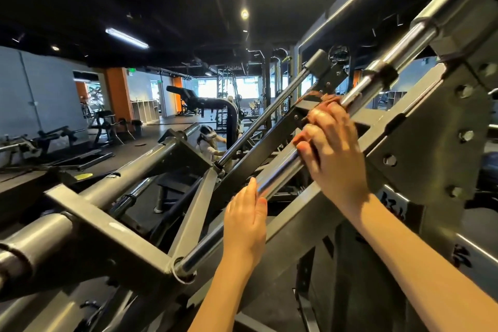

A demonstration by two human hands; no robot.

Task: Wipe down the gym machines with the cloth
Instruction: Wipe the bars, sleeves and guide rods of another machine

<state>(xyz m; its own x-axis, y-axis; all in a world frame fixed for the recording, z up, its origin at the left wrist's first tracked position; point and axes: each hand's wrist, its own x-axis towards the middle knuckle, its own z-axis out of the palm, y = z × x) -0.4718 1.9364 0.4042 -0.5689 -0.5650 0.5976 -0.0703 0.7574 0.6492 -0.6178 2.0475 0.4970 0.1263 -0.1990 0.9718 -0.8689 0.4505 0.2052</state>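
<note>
2 hands are on 1 shiny rod (280,170) of the gym machine (431,129). The right hand (331,143) wraps round the rod and 1 brown cloth (315,95), which is mostly hidden under it. Lower on the rod, the left hand (245,221) holds it, with its fingers hidden behind.

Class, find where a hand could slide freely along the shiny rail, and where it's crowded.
Bare rail between left hand and right hand; a longer bare run from the left hand down to the frame socket. Crowded above the right hand: cloth, collar, bolted plate.
</note>
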